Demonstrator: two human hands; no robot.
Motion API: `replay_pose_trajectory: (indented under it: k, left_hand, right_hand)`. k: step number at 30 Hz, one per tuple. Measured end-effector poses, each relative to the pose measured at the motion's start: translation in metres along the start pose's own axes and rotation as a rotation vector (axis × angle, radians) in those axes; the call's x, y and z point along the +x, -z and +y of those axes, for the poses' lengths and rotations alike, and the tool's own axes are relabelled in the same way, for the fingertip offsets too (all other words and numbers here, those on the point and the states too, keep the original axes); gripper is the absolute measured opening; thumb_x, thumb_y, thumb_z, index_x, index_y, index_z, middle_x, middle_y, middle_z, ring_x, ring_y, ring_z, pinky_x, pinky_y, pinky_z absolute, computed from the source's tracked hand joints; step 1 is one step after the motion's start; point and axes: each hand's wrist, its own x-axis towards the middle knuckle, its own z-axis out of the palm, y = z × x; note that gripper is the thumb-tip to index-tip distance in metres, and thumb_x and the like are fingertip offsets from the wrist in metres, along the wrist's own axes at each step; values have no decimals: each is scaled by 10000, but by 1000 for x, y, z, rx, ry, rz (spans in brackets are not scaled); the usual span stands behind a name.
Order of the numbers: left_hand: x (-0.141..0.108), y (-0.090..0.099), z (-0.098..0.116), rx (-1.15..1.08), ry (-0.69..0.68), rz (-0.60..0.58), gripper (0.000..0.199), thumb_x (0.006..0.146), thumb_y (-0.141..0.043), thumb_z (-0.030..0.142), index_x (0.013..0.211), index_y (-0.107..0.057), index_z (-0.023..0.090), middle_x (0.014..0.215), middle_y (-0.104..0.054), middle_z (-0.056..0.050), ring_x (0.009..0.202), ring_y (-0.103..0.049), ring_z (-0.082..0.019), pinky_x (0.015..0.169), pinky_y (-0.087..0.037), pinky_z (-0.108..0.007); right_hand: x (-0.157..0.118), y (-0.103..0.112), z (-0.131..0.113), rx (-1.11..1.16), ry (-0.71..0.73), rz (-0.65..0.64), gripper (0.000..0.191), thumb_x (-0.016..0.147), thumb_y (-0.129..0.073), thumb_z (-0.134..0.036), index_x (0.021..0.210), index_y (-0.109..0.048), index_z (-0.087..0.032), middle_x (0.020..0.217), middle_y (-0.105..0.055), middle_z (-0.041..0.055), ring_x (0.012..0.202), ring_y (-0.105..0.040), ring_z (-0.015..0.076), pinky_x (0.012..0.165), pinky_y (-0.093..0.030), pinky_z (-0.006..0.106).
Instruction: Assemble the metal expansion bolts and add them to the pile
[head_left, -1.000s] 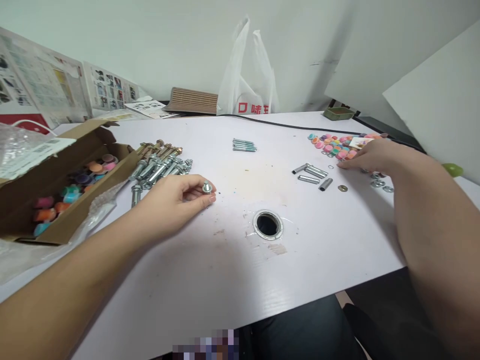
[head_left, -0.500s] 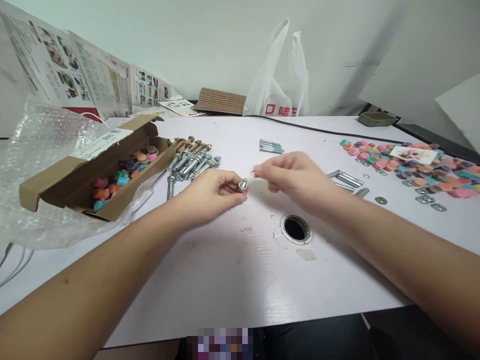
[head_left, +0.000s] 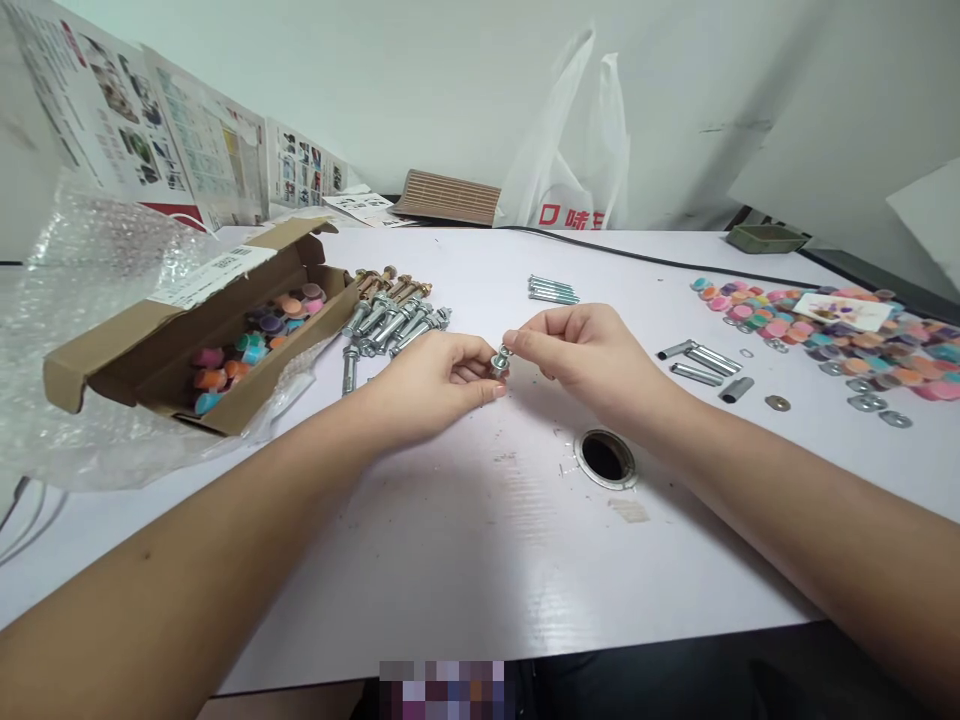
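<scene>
My left hand (head_left: 439,385) is closed around a silver expansion bolt (head_left: 499,363), its end pointing up between thumb and fingers with a washer around it. Most of the shank is hidden in the palm. Thumb and forefinger of my right hand (head_left: 581,342) pinch a small metal ring at the tip of that bolt; whether it is a nut or a washer I cannot tell. Just beyond my left hand lies a pile of silver and brass-coloured expansion bolts (head_left: 386,322). Right of my right hand are loose metal sleeves (head_left: 705,362) and a large washer (head_left: 778,403).
An open cardboard box (head_left: 142,345) with coloured caps rests on bubble wrap (head_left: 97,440) at left. Several thin bolts (head_left: 553,290) lie further back. Coloured caps (head_left: 776,327) and washers (head_left: 868,402) spread at right. A round hole (head_left: 606,458) pierces the table near my right forearm.
My right hand has come left and down onto the bolt's tip with the small metal ring. My left hand still holds the bolt. The view has shifted slightly.
</scene>
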Motion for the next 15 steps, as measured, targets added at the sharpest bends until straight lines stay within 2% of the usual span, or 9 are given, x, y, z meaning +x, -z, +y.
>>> replay_pose_trajectory:
  k: [6,9,11,13,15]
  left_hand:
    - [-1,1,4,-33,27,-14,125,890,-755,262,887,-703,149,701,-599,45,652,-507,-70,617,-392,-224]
    - [-4,2,6,-56,40,-18,115,891,-754,258,921,-721,152,704,-604,37,630,-488,-66,585,-369,-212]
    - [-6,3,6,-40,65,-1,109,881,-757,253,935,-732,162,662,-569,44,575,-430,-65,537,-326,-217]
    - [-6,4,5,-12,91,8,128,858,-774,270,937,-742,174,631,-546,43,545,-399,-73,503,-302,-220]
    - [-5,6,2,-13,108,-11,177,856,-780,317,973,-750,188,669,-599,19,559,-424,-85,499,-320,-217]
  right_hand:
    - [1,3,1,-34,39,-24,350,963,-745,-421,791,-643,-133,567,-434,-53,499,-309,32,476,-198,240]
    - [-4,15,-2,-82,38,42,299,971,-726,-439,914,-657,-154,564,-442,-51,470,-300,45,458,-180,247]
    - [-10,33,-3,-140,57,122,283,978,-697,-444,966,-656,-164,574,-472,-36,452,-307,59,452,-190,259]
    - [-19,60,1,-254,50,211,312,953,-711,-446,1096,-662,-173,614,-547,-12,453,-360,84,465,-244,274]
    - [-32,99,12,-450,-66,335,432,919,-735,-453,1249,-635,-191,695,-639,26,490,-450,125,515,-320,302]
